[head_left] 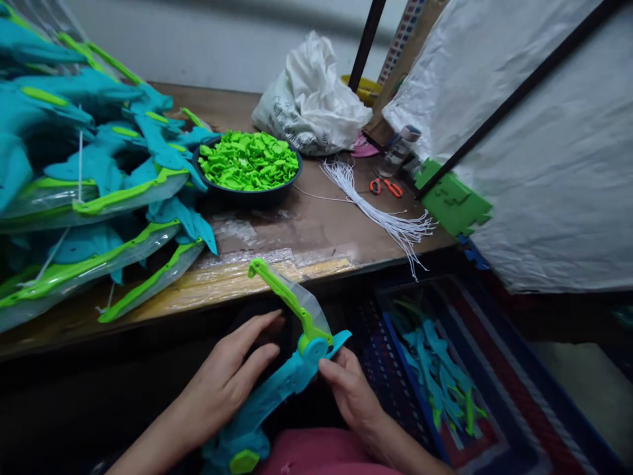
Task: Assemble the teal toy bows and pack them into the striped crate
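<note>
Closest to you, pink fabric point(319, 452) shows at the bottom edge, and above it you have a turquoise toy piece point(279, 389) with a bright green arm. It slants from the lower left up to your right hand point(351, 389). That hand grasps the narrow turquoise end, thumb laid along the near side, fingers curled behind. Your left hand point(227, 366) is spread beside the piece, thumb and fingers well apart, the fingers bent gently; you cannot tell from this view whether its palm touches the turquoise body. The green arm stands up from the round joint, leaning left, with a clear film along its right side.

To your right, below the worktop point(306, 221), loose turquoise and green parts point(440, 369) lie on a striped cloth point(494, 356).

On the worktop, at your left, similar turquoise-and-green pieces point(109, 158) are heaped high. Just beside them sits a dark bowl point(247, 198) full of small green chips point(247, 160). Farther right, a tied bundle of white cords point(378, 214) has its loose ends over the edge, with orange-handled scissors point(386, 187) near it. Behind these are a clear bottle point(398, 155) and a white sack point(316, 102), then the pale wall point(198, 46).
</note>
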A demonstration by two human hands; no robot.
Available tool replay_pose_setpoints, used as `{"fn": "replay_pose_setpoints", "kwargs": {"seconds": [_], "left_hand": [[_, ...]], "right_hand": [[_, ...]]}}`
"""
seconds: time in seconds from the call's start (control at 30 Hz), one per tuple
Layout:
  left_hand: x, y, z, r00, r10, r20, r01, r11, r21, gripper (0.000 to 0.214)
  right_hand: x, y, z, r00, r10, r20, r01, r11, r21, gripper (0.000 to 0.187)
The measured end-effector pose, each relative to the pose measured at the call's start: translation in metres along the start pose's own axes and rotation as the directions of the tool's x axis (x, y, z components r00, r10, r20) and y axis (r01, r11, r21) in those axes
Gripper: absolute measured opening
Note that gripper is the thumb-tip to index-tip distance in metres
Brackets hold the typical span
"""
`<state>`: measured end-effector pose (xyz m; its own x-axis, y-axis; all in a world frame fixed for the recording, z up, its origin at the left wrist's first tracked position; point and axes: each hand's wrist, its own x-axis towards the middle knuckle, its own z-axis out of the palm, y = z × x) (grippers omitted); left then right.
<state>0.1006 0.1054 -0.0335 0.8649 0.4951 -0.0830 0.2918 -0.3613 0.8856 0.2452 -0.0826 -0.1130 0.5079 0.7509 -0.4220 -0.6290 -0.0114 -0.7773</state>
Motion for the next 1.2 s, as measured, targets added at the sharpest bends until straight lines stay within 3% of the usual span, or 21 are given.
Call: {"fn": "replay_pose_setpoints", "kwargs": {"seconds": [0.13, 0.2, 0.3, 0.37, 0.5, 0.6, 0.63, 0.7, 0.73, 0.8, 0.87, 0.9, 0.97, 1.03, 1.07, 1.13, 1.2], "left_hand": [[0.059, 0.031, 0.022, 0.995, 0.078, 0.062, -0.048, 0.920, -0.389, 0.047], [0.081, 0.037, 0.037, 0.976, 0.110, 0.186, 0.011, 0.833, -0.553, 0.049], [0.098, 0.036, 0.058, 0.870, 0.167, 0.465, 0.229, 0.698, -0.679, 0.064], [0.099, 0.032, 0.066, 0.827, 0.136, 0.546, 0.311, 0.698, -0.645, 0.071], [0.086, 0.012, 0.063, 0.836, -0.017, 0.548, 0.264, 0.889, -0.375, 0.066], [0.070, -0.010, 0.052, 0.751, -0.011, 0.660, 0.253, 0.929, -0.272, 0.070], [0.065, -0.017, 0.048, 0.719, 0.000, 0.695, 0.251, 0.933, -0.259, 0.075], [0.055, -0.029, 0.043, 0.694, -0.017, 0.720, 0.234, 0.950, -0.204, 0.089], [0.051, -0.033, 0.041, 0.699, -0.044, 0.714, 0.219, 0.963, -0.155, 0.096], [0.041, -0.038, 0.039, 0.719, -0.126, 0.683, 0.196, 0.980, -0.025, 0.100], [0.031, -0.041, 0.041, 0.751, -0.189, 0.633, 0.181, 0.980, 0.078, 0.094], [0.025, -0.044, 0.044, 0.771, -0.202, 0.604, 0.168, 0.979, 0.113, 0.089], [0.013, -0.051, 0.052, 0.822, -0.173, 0.543, 0.101, 0.982, 0.160, 0.081], [0.000, -0.062, 0.064, 0.877, -0.061, 0.476, -0.033, 0.982, 0.187, 0.077], [-0.005, -0.068, 0.070, 0.899, 0.011, 0.438, -0.111, 0.973, 0.202, 0.076], [-0.015, -0.076, 0.083, 0.921, 0.138, 0.365, -0.239, 0.939, 0.247, 0.077], [-0.023, -0.077, 0.092, 0.932, 0.202, 0.301, -0.291, 0.912, 0.289, 0.080]], "right_hand": [[-0.006, -0.005, -0.001, 0.997, -0.006, 0.074, 0.011, 0.998, -0.069, 0.048], [-0.008, -0.009, -0.001, 0.989, 0.015, 0.149, -0.003, 0.997, -0.081, 0.048], [-0.009, -0.016, -0.001, 0.964, 0.034, 0.264, -0.019, 0.998, -0.060, 0.046], [-0.009, -0.019, -0.003, 0.964, 0.035, 0.262, -0.027, 0.999, -0.035, 0.050], [-0.010, -0.011, -0.014, 0.986, 0.042, 0.163, -0.043, 0.999, 0.007, 0.053], [-0.010, 0.003, -0.029, 0.993, 0.101, 0.067, -0.101, 0.995, -0.008, 0.053], [-0.008, 0.006, -0.035, 0.991, 0.122, 0.049, -0.120, 0.992, -0.042, 0.054], [-0.003, 0.003, -0.049, 0.986, 0.115, 0.120, -0.073, 0.948, -0.311, 0.054], [0.001, -0.005, -0.056, 0.977, 0.102, 0.186, 0.003, 0.871, -0.492, 0.055], [0.012, -0.034, -0.074, 0.962, 0.045, 0.268, 0.185, 0.616, -0.766, 0.053], [0.027, -0.076, -0.095, 0.971, -0.140, 0.192, 0.234, 0.425, -0.874, 0.042], [0.036, -0.098, -0.105, 0.953, -0.281, 0.113, 0.214, 0.359, -0.908, 0.036], [0.054, -0.140, -0.126, 0.847, -0.532, -0.014, 0.132, 0.236, -0.963, 0.031], [0.072, -0.170, -0.142, 0.731, -0.677, -0.089, 0.021, 0.152, -0.988, 0.023], [0.080, -0.180, -0.148, 0.694, -0.711, -0.110, -0.033, 0.122, -0.992, 0.019], [0.093, -0.189, -0.157, 0.664, -0.735, -0.135, -0.121, 0.073, -0.990, 0.015], [0.102, -0.191, -0.163, 0.662, -0.734, -0.150, -0.182, 0.037, -0.983, 0.012]]}}
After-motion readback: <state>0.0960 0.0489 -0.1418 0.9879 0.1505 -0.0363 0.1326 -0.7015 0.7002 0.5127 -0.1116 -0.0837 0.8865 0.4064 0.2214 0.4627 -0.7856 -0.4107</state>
